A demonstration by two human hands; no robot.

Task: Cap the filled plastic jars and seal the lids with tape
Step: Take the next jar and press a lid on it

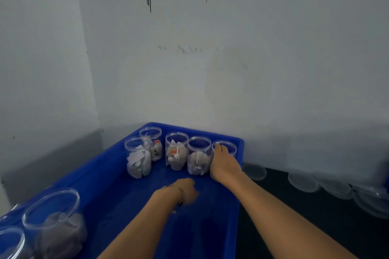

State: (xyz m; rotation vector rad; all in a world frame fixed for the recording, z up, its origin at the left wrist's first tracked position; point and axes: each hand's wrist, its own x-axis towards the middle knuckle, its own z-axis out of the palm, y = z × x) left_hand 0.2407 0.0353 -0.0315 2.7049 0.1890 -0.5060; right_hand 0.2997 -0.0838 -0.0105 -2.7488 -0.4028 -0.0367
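Jars stand upright along the blue crate's (240,145) far edge; right hand (224,164) wraps the corner jar (228,147), nearer than the fisted, apparently empty left hand (186,190).

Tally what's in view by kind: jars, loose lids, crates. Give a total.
Clear plastic jars: 7, five at the far end of the crate, two at near left
Loose clear lids on the dark surface at right: at least 3; the stack at the frame edge is too blurred to count
Blue crate: 1
Total: at least 11
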